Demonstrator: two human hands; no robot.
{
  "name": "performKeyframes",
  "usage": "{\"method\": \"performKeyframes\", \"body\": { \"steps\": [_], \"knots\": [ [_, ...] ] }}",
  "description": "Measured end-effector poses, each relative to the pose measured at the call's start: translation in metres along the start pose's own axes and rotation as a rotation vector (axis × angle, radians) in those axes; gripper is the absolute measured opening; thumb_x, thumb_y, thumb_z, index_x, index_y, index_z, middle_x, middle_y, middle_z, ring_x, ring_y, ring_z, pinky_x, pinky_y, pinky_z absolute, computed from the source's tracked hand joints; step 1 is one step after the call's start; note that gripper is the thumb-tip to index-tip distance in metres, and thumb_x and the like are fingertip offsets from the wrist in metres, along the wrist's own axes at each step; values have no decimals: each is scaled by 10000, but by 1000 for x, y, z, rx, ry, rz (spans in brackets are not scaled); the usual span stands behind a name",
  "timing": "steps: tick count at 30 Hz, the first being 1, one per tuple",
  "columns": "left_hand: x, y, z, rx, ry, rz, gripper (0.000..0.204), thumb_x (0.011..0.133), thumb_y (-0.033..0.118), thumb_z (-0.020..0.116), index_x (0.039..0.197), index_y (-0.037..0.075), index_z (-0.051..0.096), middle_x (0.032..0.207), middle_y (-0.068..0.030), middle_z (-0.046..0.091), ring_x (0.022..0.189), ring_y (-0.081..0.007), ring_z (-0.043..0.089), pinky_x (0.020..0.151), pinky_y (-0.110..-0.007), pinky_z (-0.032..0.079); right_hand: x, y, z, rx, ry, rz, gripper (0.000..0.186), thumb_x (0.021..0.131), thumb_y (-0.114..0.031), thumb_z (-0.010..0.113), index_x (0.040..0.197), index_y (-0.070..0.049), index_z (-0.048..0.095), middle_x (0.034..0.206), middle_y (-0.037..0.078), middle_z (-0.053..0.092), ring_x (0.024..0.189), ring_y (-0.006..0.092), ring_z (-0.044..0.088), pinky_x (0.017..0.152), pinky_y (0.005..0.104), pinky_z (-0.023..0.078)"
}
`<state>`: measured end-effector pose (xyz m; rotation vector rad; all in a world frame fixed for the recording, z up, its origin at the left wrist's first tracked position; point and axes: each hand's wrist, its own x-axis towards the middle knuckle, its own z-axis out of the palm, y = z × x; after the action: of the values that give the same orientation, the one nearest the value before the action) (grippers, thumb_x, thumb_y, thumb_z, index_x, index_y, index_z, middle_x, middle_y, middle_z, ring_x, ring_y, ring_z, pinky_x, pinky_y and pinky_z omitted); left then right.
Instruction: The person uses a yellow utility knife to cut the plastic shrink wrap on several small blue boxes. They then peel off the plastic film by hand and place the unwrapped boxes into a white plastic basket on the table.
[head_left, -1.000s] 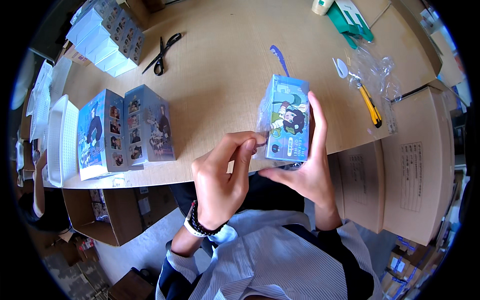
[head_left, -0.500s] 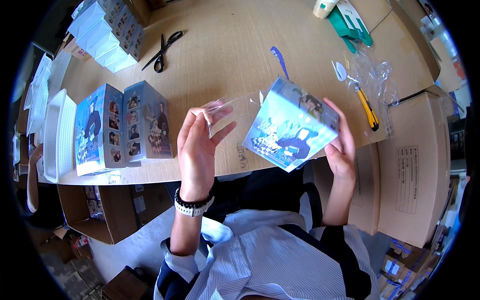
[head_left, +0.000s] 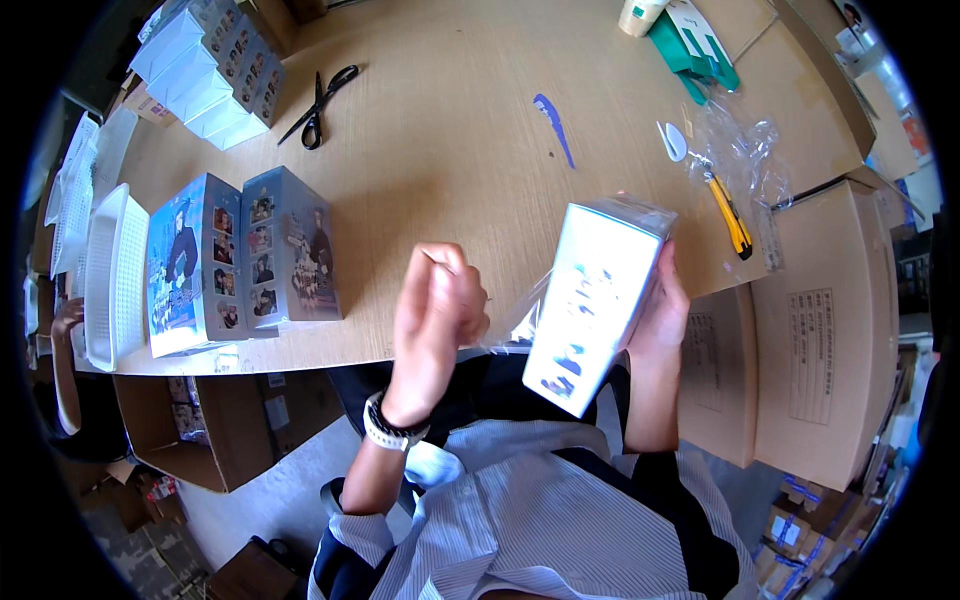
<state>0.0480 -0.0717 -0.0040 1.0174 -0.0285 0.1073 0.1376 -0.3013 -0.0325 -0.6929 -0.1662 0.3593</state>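
My right hand [head_left: 660, 312] grips a small printed box [head_left: 597, 305] from its right side, above the table's front edge. The box is tilted, with a pale side showing small dark figures toward me. Clear plastic film [head_left: 530, 318] hangs off its left side and stretches toward my left hand [head_left: 442, 305]. That hand is closed and slightly blurred, with its fingers curled on the film's end. Two similar blue printed boxes, a left one [head_left: 190, 262] and a right one [head_left: 290, 250], stand side by side to the left.
Black scissors [head_left: 317, 108] lie near stacked boxes [head_left: 205, 75] at the far left. A purple strip [head_left: 553, 128] is mid-table. At right are a yellow utility knife [head_left: 730, 215], a white cutter [head_left: 674, 142], crumpled plastic [head_left: 750, 150] and a cup [head_left: 640, 15]. White baskets [head_left: 115, 280] line the left edge.
The box has turned to show its pale side and come nearer to me. My left hand has shifted right and its fingers have curled closed, while the film has moved lower.
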Motion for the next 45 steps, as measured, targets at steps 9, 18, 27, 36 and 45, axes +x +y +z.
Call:
{"method": "performKeyframes", "body": {
  "steps": [9, 18, 27, 36, 45],
  "knots": [
    [-13, 2, 21, 712, -208, -10, 305, 1066, 315, 490, 1085, 17, 551, 852, -114, 590, 680, -158, 586, 629, -312, 460, 1, 13, -12, 180, 125, 6, 474, 1064, -366, 389, 1414, -62, 488, 1359, 110, 603, 1209, 232, 613, 1005, 391, 488],
    [-27, -2, 15, 706, -332, -14, 214, 971, 167, 668, 878, 19, 545, 723, -68, 531, 587, -166, 523, 539, -301, 374, 15, 12, 8, 128, 615, -32, 402, 1022, -375, 514, 1275, -73, 595, 1183, 47, 676, 1087, 190, 642, 977, 363, 485],
    [-40, 13, -2, 665, -193, 235, 189, 942, 83, 642, 792, 6, 556, 937, -111, 569, 800, -212, 567, 703, -312, 445, 24, -23, 11, -41, 386, -187, 498, 951, -339, 630, 1339, -42, 538, 1270, 88, 628, 1171, 231, 603, 1002, 407, 490],
    [-48, 23, -30, -175, 227, 323, 160, 1000, 287, 571, 1029, 130, 555, 891, -45, 564, 893, -154, 588, 721, -300, 536, 29, -50, -5, -528, 368, -526, 506, 920, -101, 664, 1383, 18, 497, 1309, 132, 598, 1230, 207, 565, 1076, 357, 418],
    [-39, 26, -18, 769, -17, 200, 715, 747, 234, 898, 1299, 41, 486, 1206, -86, 500, 838, -124, 476, 665, -284, 435, 19, -58, 0, -863, 42, -394, 658, 893, -92, 693, 1476, -21, 396, 1440, 146, 467, 1350, 228, 459, 1131, 370, 374]
  ]
}}
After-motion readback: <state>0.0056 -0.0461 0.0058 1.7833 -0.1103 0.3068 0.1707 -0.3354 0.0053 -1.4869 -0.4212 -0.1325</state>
